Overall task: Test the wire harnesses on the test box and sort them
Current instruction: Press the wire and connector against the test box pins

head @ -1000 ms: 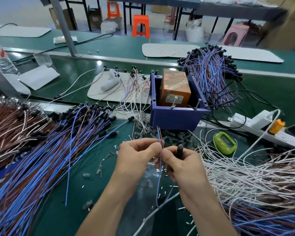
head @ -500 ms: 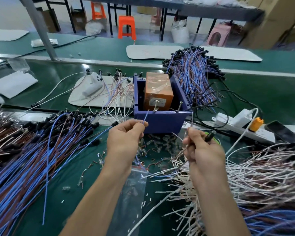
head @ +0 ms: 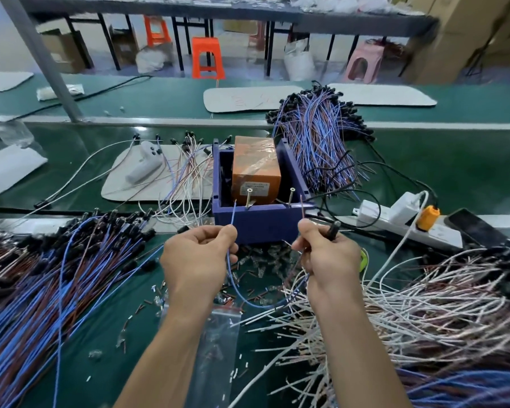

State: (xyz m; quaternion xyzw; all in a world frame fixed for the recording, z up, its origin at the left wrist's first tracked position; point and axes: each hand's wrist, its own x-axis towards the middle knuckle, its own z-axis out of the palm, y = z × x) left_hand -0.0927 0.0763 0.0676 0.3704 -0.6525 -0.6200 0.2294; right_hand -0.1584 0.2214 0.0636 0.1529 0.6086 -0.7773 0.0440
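The test box is a purple open box with an orange block inside and two upright screws at its front rim. My left hand pinches the blue wire of one harness, its tip pointing up near the left screw. My right hand pinches the brown wire of the same harness and also holds its black plug. The brown tip rises close to the right screw. The harness loops down between my hands.
Blue and brown harnesses are heaped at left, and another bundle lies behind the box. White harnesses pile at right. A white power strip, a phone, a plastic bag and scattered terminals surround my hands.
My hands have moved apart and up toward the box front, spreading the two wire ends toward the two screws. The camera has come closer to the box.
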